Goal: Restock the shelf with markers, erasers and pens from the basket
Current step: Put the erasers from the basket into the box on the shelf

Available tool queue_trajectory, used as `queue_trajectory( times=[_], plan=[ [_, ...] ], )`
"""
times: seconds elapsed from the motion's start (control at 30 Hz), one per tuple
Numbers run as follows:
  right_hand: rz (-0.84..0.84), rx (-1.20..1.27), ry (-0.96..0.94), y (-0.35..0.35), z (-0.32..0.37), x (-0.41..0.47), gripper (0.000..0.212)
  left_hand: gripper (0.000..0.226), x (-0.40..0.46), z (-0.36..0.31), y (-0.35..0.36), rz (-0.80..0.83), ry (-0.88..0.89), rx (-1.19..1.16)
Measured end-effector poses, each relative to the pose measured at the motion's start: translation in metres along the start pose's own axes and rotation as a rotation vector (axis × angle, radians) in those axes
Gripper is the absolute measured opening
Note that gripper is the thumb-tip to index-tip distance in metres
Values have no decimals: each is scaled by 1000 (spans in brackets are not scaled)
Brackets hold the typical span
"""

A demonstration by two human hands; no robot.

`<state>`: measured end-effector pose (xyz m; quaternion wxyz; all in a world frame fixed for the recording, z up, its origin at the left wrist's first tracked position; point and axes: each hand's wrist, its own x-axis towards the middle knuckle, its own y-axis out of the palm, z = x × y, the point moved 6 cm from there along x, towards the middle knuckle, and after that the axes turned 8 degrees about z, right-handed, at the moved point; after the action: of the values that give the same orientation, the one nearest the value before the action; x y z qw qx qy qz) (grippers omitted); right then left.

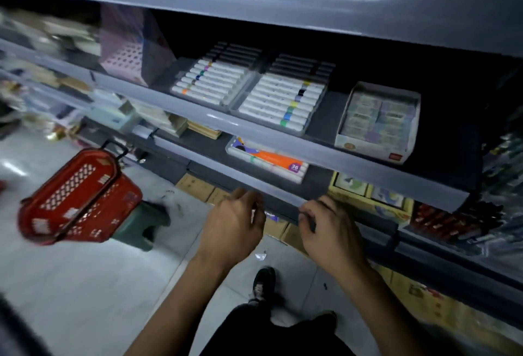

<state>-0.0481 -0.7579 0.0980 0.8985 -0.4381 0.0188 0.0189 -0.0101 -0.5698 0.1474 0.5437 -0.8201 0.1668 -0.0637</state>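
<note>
Head view, looking down along a grey metal shelving unit whose tiers run from 9 o'clock to 4 o'clock. On the middle tier, near 12 o'clock of centre, two clear plastic trays of white-barrelled markers lie side by side: the left marker tray with coloured bands toward its left end, and the right marker tray with coloured bands toward its right end. At 2 o'clock of these stands an open white cardboard box of small wrapped erasers, apart from the trays. At 10 o'clock, a pink perforated box rests on the same tier. One tier lower, a flat orange-and-white marker pack labelled 36 lies just behind the shelf lip.

The left hand and right hand hover at 6 o'clock of centre, just in front of the lower shelf edge, both with fingers curled inward. A small object shows between them, apparently pinched, but blur prevents telling what it is or which fingers hold it.

The red plastic shopping basket, tilted, sits on a green plastic stool at 9 o'clock, well apart from the hands. Its contents cannot be seen. Brown cardboard cartons lie on the floor beneath the shelf.
</note>
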Motion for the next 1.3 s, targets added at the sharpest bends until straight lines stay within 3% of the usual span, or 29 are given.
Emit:
queue_trajectory(
  times=[0.27, 0.4, 0.93, 1.3],
  plan=[
    [165, 20, -70, 58, 48, 1, 10, 22, -65, 76, -13, -10, -253, 27],
    [167, -2, -86, 82, 87, 5, 10, 20, -95, 122, -30, -63, -328, 4],
    [474, -245, -425, 279, 364, 16, 15, 17, -292, 377, -118, -295, -729, -107],
    [715, -296, -477, 380, 444, 63, 31, 20, -330, 496, -118, -302, -957, -230]
  ],
)
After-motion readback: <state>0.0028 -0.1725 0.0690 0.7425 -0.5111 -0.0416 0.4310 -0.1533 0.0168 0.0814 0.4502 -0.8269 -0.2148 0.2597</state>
